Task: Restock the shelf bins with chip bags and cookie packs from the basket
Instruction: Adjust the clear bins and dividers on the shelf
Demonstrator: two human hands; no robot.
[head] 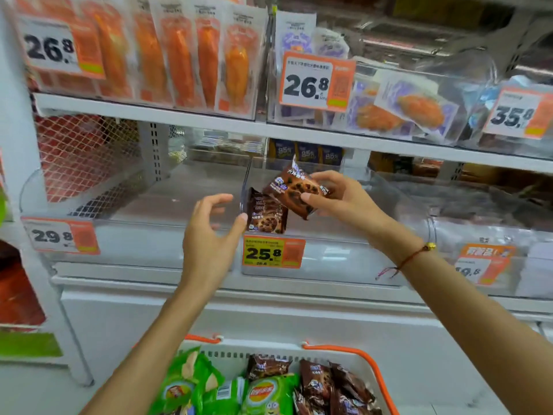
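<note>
Hovering with fingers spread and holding nothing, the left hand (209, 232) waits just before the clear shelf bin (344, 250), near a cookie pack (266, 214) already standing inside. Further right, the right hand (338, 196) pinches a second cookie pack (294, 188) by its edge, tilted above the bin. It looks light, crinkly and crushable, so gripping the sealed seam seems wisest. Below, the basket (353, 351) holds more packs.

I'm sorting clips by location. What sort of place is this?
Most likely a snack aisle in a supermarket or shop. White shelves carry clear bins fronted by orange price tags, packaged snacks fill the upper shelf, and a shopping basket of chip bags sits below.
</note>
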